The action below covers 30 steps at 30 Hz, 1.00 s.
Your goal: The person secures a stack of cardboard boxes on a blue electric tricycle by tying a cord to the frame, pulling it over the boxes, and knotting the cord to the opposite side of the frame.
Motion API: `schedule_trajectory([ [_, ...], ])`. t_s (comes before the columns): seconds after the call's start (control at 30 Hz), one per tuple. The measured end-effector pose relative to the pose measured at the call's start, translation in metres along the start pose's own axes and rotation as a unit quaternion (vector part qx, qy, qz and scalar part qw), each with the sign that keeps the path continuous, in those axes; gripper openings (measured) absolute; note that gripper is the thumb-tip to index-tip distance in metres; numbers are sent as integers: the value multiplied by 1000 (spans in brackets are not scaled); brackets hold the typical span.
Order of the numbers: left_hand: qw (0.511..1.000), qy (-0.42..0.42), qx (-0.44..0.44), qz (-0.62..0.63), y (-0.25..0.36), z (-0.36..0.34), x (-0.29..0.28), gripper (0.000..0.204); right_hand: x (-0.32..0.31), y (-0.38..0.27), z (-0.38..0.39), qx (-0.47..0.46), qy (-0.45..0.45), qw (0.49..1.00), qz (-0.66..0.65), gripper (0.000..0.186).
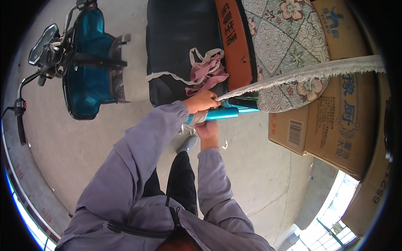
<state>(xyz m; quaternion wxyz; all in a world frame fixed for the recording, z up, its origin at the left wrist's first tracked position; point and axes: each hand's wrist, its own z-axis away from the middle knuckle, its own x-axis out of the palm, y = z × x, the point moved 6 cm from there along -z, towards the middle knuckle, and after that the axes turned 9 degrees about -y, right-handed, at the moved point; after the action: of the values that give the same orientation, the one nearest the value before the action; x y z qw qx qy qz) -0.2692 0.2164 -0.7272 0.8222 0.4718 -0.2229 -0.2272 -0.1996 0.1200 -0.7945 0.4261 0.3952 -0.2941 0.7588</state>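
Note:
A long, frayed whitish cloth strip (301, 78) runs taut from the right rim of the view to my left hand (202, 101). That hand is closed, pinching the strip just above a turquoise metal tube (222, 113). Pale cloth is wound around the tube's left part. Against the tube's near side is my right hand (207, 130), its fingers curled beneath it; what they hold is hidden. Loose pink cloth strips (205, 75) with a whitish edge lie on a black seat (180, 37) just beyond my left hand.
The seat's orange back panel (238, 46) bears dark writing, and a flowered cushion (289, 42) adjoins it. Cardboard boxes (335, 121) are stacked at right. At far left are the vehicle's turquoise front body (86, 83) and handlebar (24, 79). Concrete floor (259, 167) lies below.

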Motion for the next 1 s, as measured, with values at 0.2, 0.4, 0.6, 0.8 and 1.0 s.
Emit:
schedule_trajectory([
  [0.2,998,-8,-3,-66,-3,13,-4,28,-2,-25,43,-17,41,981,188,19],
  [0.4,925,189,219,-246,47,84,30,18,-24,-94,63,-137,201,900,360,6],
  [0.6,907,207,254,-264,32,102,94,32,-12,-86,80,-152,17,982,114,9],
  [0.8,902,143,45,-406,9,97,117,34,5,-89,105,-117,25,980,157,16],
  [1.0,913,28,36,-406,19,128,158,18,19,-98,114,-70,54,973,211,18],
])
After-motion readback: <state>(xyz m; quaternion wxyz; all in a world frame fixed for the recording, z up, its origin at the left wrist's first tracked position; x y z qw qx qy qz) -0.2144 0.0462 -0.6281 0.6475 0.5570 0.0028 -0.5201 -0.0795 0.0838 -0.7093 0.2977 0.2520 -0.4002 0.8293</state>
